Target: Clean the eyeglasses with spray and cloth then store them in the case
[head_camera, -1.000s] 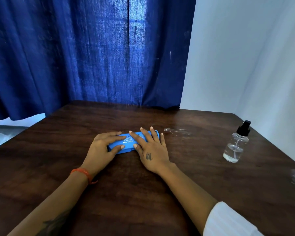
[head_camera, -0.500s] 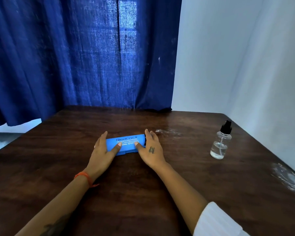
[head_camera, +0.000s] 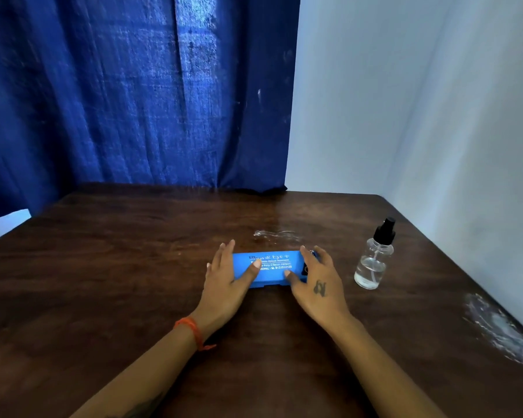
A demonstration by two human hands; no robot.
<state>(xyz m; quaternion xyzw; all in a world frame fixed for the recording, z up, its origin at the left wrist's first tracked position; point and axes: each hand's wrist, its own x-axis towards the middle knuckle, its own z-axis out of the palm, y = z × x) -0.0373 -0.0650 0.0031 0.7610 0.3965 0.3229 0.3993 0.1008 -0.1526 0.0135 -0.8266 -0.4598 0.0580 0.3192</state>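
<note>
Trouble from here would most likely come from the blue case (head_camera: 266,269), which lies flat on the dark wooden table (head_camera: 103,282) just below the middle of the frame, lid shut, printed side up. Left hand (head_camera: 224,282) rests at its left end with fingers fairly straight along the far side and the thumb laid across the lid; right hand (head_camera: 317,282) cups the right end, fingers loosely bent over it and the thumb on the near edge. Neither hand has a firm hold: both steady the case more than they grip it. Something dark shows at the right end under the fingers, but I cannot tell what it is. Eyeglasses and cloth are nowhere in sight, so presumably they are inside, which I cannot confirm.

If the lid springs up while only the ends are pinned, the case could skid on the smooth wood or tip and spill whatever it holds. Spray bottle (head_camera: 374,257) stands upright at right of centre, near the right hand; a wide sweep of that wrist could knock it over. Wet-looking smears (head_camera: 277,235) just above the case and another patch (head_camera: 501,327) at the lower right edge could make things slide
</note>
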